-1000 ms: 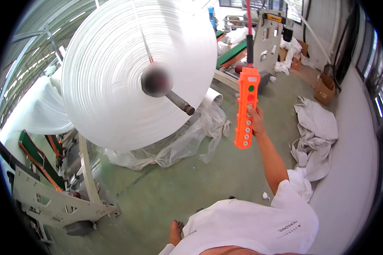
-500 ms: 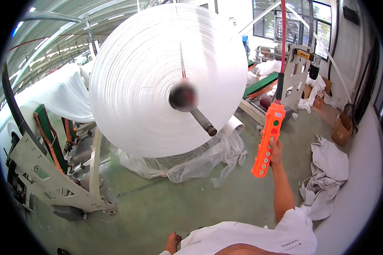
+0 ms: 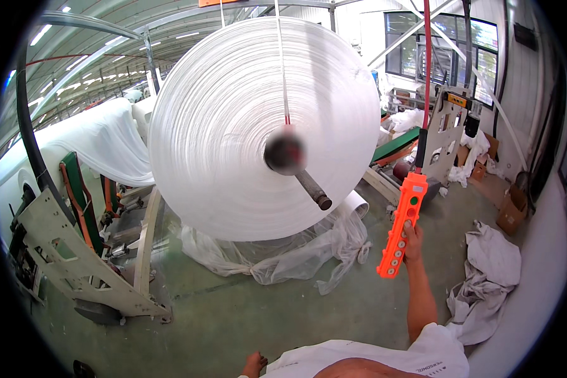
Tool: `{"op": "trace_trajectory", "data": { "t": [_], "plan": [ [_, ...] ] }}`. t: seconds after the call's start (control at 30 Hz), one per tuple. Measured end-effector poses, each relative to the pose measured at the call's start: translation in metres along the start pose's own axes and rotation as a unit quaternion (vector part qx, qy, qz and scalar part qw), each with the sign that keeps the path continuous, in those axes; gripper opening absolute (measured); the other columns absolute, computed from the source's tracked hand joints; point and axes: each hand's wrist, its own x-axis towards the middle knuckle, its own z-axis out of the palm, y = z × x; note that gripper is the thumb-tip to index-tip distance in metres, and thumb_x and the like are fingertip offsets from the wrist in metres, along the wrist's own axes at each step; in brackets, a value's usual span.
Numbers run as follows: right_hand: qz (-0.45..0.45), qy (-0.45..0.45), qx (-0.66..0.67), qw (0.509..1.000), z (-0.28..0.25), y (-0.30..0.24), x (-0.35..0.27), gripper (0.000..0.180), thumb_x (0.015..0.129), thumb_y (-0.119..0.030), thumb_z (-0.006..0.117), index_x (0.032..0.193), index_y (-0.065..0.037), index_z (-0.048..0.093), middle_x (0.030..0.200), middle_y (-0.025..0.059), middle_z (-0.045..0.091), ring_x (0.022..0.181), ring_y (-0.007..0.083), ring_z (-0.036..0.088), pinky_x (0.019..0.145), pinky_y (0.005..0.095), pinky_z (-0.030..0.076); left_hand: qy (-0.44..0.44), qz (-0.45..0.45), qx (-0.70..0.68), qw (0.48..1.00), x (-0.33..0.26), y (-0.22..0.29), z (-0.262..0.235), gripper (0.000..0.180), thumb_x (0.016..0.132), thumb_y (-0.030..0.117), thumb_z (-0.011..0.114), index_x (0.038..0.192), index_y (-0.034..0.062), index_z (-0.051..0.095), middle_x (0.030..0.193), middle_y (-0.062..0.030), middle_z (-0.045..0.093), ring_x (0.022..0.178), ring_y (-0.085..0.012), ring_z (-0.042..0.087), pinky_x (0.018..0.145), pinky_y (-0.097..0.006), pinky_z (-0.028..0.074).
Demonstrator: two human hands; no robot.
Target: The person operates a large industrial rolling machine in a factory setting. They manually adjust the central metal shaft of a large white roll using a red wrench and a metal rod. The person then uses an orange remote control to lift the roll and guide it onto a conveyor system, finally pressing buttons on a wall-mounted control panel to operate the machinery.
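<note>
In my right hand is an orange hoist pendant control with a column of buttons, hanging from a red cable. My fingers wrap round it and the thumb lies on its front, just below a red button. Ahead, a huge white roll of sheet material hangs from straps. A dark metal shaft sticks out of its core toward me; the core end is blurred. Low at the lower edge, my left hand is held with its fingers curled, and nothing shows in it.
Clear plastic film lies on the floor under the roll. A pale machine frame with green-belted arms stands left, another side plate right. Crumpled grey cloth and a cardboard box lie along the right wall.
The view has tilted up slightly, so the roll and pendant sit lower in the picture, and an orange beam edge shows at the top. My right hand keeps its hold on the pendant.
</note>
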Motion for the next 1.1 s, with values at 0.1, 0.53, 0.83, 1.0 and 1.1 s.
{"op": "trace_trajectory", "data": {
  "t": [0.1, 0.53, 0.83, 1.0, 1.1],
  "plan": [
    [-0.008, 0.008, 0.002, 1.000, -0.002, -0.003, -0.002, 0.038, 0.091, -0.023, 0.051, 0.118, 0.004, 0.053, 0.082, 0.0063, 0.057, 0.063, 0.0155, 0.060, 0.054, 0.0286, 0.051, -0.084, -0.034, 0.007, 0.996, 0.003, 0.001, -0.007, 0.010, 0.068, 0.010, 0.062, 0.073, 0.0021, 0.063, 0.073, -0.0185, 0.059, 0.070, -0.0330, 0.058, 0.062, -0.044, 0.046],
    [0.016, 0.008, -0.022, 1.000, -0.010, -0.003, 0.000, 0.042, 0.091, -0.030, 0.052, 0.120, 0.000, 0.052, 0.096, 0.0057, 0.062, 0.068, 0.0138, 0.062, 0.059, 0.0283, 0.053, -0.048, -0.011, 0.003, 0.999, 0.021, -0.002, -0.019, 0.014, 0.064, 0.008, 0.064, 0.077, 0.0040, 0.064, 0.076, -0.0175, 0.057, 0.073, -0.0326, 0.056, 0.065, -0.042, 0.045],
    [0.010, 0.003, -0.047, 0.999, -0.008, -0.004, -0.002, 0.047, 0.090, -0.033, 0.053, 0.121, 0.003, 0.052, 0.092, 0.0061, 0.060, 0.068, 0.0124, 0.060, 0.061, 0.0274, 0.052, -0.055, 0.027, -0.041, 0.997, 0.001, 0.001, -0.030, 0.016, 0.064, 0.007, 0.064, 0.080, 0.0042, 0.064, 0.080, -0.0171, 0.058, 0.077, -0.0327, 0.056, 0.068, -0.042, 0.045],
    [0.005, 0.000, -0.010, 1.000, -0.013, 0.009, 0.000, 0.046, 0.090, -0.035, 0.055, 0.118, 0.002, 0.053, 0.088, 0.0060, 0.061, 0.067, 0.0132, 0.061, 0.059, 0.0276, 0.052, -0.016, 0.025, -0.204, 0.978, -0.019, 0.007, -0.030, 0.019, 0.065, 0.007, 0.064, 0.083, 0.0045, 0.063, 0.084, -0.0170, 0.058, 0.081, -0.0330, 0.056, 0.071, -0.043, 0.045],
    [0.015, 0.000, -0.039, 0.999, -0.009, 0.007, 0.002, 0.047, 0.090, -0.037, 0.054, 0.118, -0.001, 0.053, 0.086, 0.0067, 0.061, 0.066, 0.0144, 0.061, 0.056, 0.0280, 0.053, 0.008, -0.145, -0.432, 0.890, -0.022, 0.019, -0.028, 0.020, 0.067, 0.009, 0.064, 0.086, 0.0042, 0.063, 0.091, -0.0182, 0.058, 0.083, -0.0341, 0.056, 0.072, -0.043, 0.044]
  ]
}}
